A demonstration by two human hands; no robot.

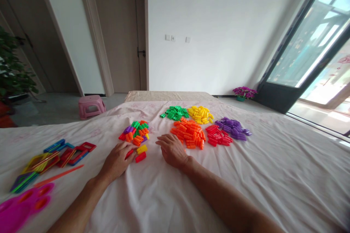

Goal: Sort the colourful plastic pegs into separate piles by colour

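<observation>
My left hand (118,159) rests on the cloth just in front of a small mixed pile of plastic building blocks (138,130). A red block (129,153) shows between its thumb and fingers. Right beside these fingers lie a yellow block (142,149) and another red block (140,157). My right hand (172,150) hovers or rests left of the orange block pile (190,133), palm down. Its fingers stretch leftward, slightly apart, and I see nothing in them. Behind and right of the orange pile sit green blocks (176,113), yellow blocks (201,114), red blocks (218,135) and purple blocks (233,128).
A pale cloth (273,174) with wrinkles covers the table. On the left lie coloured magnetic tile frames (54,156), an orange stick (58,176) and a pink paw-shaped plastic piece (24,205). Beyond stand a pink stool (91,106) and a flower pot (240,98).
</observation>
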